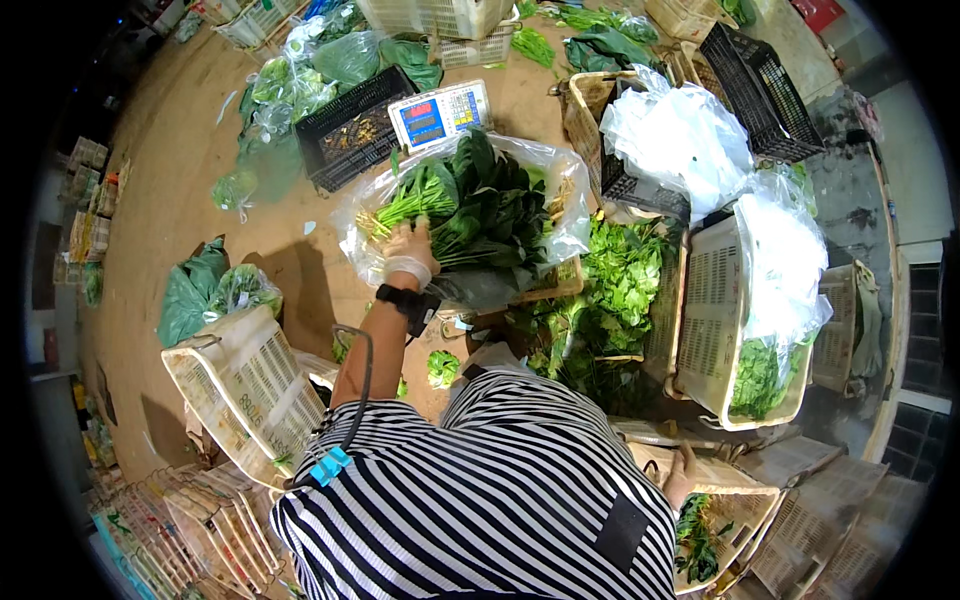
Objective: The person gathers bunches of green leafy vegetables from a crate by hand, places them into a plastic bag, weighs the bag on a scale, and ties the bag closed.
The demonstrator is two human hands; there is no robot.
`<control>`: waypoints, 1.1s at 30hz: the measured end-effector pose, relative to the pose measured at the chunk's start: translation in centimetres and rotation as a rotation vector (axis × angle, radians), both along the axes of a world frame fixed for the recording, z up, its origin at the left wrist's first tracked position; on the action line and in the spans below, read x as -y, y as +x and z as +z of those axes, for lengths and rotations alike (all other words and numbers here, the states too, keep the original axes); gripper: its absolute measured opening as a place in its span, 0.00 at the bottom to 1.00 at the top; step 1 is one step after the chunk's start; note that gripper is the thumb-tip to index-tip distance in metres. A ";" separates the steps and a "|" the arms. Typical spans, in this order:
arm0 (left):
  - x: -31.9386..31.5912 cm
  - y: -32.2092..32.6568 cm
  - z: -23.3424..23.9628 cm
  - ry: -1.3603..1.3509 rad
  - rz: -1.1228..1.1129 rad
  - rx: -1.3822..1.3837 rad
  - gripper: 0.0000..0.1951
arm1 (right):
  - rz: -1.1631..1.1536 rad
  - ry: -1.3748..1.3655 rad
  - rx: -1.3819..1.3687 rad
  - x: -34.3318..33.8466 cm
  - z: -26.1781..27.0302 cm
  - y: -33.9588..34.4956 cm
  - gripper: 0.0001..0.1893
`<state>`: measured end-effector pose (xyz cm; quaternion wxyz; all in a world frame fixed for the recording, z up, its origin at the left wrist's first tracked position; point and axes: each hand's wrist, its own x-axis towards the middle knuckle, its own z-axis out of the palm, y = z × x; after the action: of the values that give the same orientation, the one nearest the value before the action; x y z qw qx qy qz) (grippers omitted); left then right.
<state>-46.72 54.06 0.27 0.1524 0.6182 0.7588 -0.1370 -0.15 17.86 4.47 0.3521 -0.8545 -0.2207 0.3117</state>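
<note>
My left hand (409, 251), in a thin pale glove, rests on the stem ends of leafy greens (480, 202); whether its fingers grip them is unclear. The dark-leaved greens lie in a clear plastic bag (566, 169), opened over a plastic crate (559, 283). Behind the bag stands a digital scale's display panel (440, 116), lit. Down at the lower right is my right hand (680, 478), beside the rim of a cream crate (750, 491) that holds some greens (699, 536). Its fingers are partly hidden, so what it holds cannot be told.
A black crate (330, 154) stands left of the scale, near bagged vegetables (292, 86). Loose lettuce (619, 277) lies right of the bag. White plastic bags (679, 135) cover crates at the right. A cream crate (247, 390) leans at my left. Stacked crates (202, 517) are behind it.
</note>
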 end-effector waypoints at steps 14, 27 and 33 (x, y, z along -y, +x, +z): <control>10.4 23.0 7.5 0.583 -0.504 1.279 0.07 | -0.883 0.240 0.029 22.1 -6.0 11.3 0.21; 21.1 43.5 5.4 -0.393 -0.720 1.348 0.20 | -1.177 0.344 -0.209 47.0 -16.5 10.0 0.19; 25.0 47.4 3.7 -0.466 -0.971 1.201 0.15 | -1.110 -0.056 -0.475 39.3 -10.9 9.2 0.14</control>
<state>0.69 29.04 3.97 0.5827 0.7994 0.1457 0.0130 9.08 -21.41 -6.42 0.4794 -0.7579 0.3510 0.2694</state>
